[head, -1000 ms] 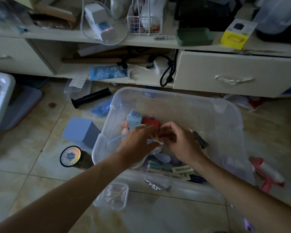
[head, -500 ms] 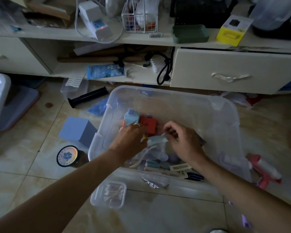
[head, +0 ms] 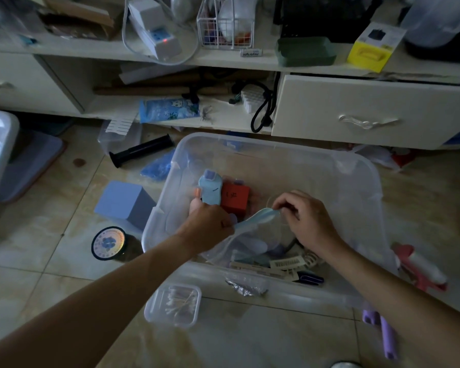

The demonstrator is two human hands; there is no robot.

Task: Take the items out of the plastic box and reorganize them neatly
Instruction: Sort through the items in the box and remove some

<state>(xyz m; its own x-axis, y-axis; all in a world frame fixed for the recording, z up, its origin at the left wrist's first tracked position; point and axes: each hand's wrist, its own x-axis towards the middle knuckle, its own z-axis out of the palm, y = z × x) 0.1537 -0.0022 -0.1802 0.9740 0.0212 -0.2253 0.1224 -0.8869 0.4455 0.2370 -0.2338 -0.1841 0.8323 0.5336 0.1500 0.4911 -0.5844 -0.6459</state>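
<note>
Tiled floor (head: 51,261) fills the lower left of the frame, with a blue block (head: 124,201) beside the clear plastic box (head: 290,152) at centre. Inside it, the left hand (head: 210,227) and right hand (head: 307,221) each pinch one end of a light-blue mask (head: 258,218). Its long axis runs left to right between them, rising toward the right hand, above the items left in the box.

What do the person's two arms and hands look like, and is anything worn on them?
Both forearms are bare up to the picture's edge: no sleeves, watch or bracelet show. The left hand and the right hand wear no gloves. No ring can be made out in this dim light. No markings or cables are on either arm.
</note>
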